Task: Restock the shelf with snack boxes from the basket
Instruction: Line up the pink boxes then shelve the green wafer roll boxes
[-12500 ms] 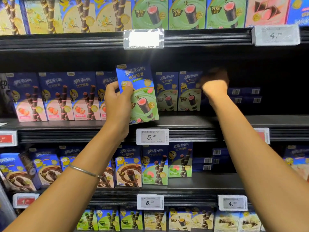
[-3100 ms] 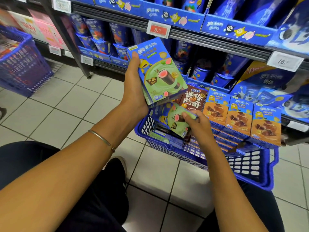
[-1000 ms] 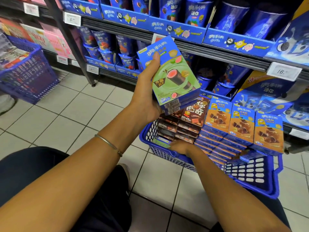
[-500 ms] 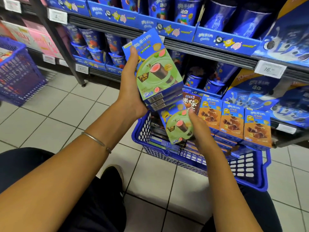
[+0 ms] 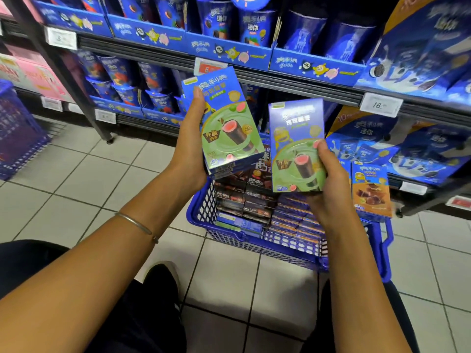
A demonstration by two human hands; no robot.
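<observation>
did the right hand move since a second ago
Yes. The right hand was down in the blue basket; now it is raised above it, holding a green snack box.

White tiled floor (image 5: 76, 189). Blue plastic basket (image 5: 280, 247) sits on it at 5 o'clock, packed with snack boxes (image 5: 242, 197). Second blue basket (image 5: 17, 138) on floor at 9 o'clock. Shelf upright foot (image 5: 109, 140) on tiles at 10 o'clock. Shelf (image 5: 293, 84) at 12–2 o'clock carries blue display trays (image 5: 229, 50) and price tag (image 5: 381, 105). Lower tier at 10 o'clock holds blue cups (image 5: 114, 72).
</observation>
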